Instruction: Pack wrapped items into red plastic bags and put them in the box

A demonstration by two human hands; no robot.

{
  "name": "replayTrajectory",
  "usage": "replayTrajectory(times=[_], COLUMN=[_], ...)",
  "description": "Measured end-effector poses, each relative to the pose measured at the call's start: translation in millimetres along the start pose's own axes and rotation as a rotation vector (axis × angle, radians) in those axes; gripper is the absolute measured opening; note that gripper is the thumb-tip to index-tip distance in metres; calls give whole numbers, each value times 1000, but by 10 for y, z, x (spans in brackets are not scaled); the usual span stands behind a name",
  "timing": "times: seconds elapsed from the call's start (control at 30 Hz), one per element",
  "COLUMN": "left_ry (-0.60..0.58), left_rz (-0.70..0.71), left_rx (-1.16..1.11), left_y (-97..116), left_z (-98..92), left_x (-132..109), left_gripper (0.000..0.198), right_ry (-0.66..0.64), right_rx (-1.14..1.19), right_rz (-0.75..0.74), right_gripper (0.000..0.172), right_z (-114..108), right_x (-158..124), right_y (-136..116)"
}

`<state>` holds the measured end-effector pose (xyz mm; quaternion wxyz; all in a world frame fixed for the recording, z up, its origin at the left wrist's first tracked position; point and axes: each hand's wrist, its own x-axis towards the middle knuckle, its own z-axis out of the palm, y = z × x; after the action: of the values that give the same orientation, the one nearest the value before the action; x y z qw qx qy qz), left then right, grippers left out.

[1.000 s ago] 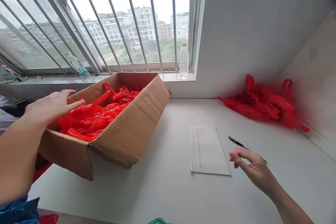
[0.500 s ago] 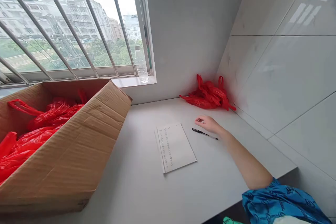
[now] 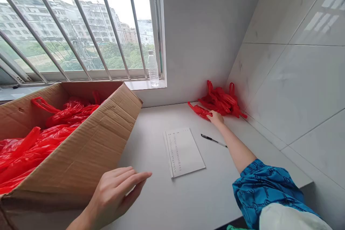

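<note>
My right hand (image 3: 215,118) reaches to the far corner and rests on a red plastic bag at the near edge of a pile of red bags (image 3: 221,101); its fingers are hidden against the plastic. My left hand (image 3: 118,190) lies with fingers stretched out against the near side of a cardboard box (image 3: 81,158), which holds more red bags (image 3: 40,133). A printed sheet of paper (image 3: 184,151) and a black pen (image 3: 214,140) lie on the white counter (image 3: 172,201) between the box and my right arm.
A clear water bottle (image 3: 152,68) stands on the windowsill by the barred window (image 3: 81,25). A tiled wall (image 3: 296,79) closes the right side. The counter edge runs along the bottom right.
My right hand moved past the pen to the red bags in the corner. My left hand came into view at the box's near side. The view shifted slightly left.
</note>
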<state>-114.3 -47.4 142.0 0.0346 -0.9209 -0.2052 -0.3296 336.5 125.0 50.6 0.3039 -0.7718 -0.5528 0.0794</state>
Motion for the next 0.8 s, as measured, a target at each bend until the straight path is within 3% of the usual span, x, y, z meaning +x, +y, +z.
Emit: replayTrajectory(times=[0.17, 0.3, 0.37, 0.43, 0.5, 0.57, 0.67, 0.8], left_ry=[111, 273, 211, 43, -116, -201, -248, -189], left_rz=[-115, -381, -526, -609, -635, -648, -678, -664], left_rx=[-155, -306, -330, -333, -334, -336, -316, -279], left_y=[-21, -67, -91, -93, -62, -8, 63, 40], left_z=[189, 387, 558, 760, 956, 1118, 1269, 1299], left_x=[108, 334, 421, 463, 461, 435, 399, 406], left_gripper=[26, 17, 17, 20, 21, 29, 31, 10], right_ry=[18, -88, -225, -331, -364, -359, -389, -390], right_rx=[192, 415, 462, 450, 434, 433, 462, 498], right_rz=[-233, -481, -520, -511, -497, -497, -552, -642], right_gripper=[22, 25, 27, 28, 22, 18, 22, 11], right_z=[-118, -108, -38, 47, 101, 93, -2, -90], right_x=[-352, -880, -1153, -1377, -1535, -1627, -1679, -1672], right_y=[-280, -570, -656, -700, -722, -740, -768, -765])
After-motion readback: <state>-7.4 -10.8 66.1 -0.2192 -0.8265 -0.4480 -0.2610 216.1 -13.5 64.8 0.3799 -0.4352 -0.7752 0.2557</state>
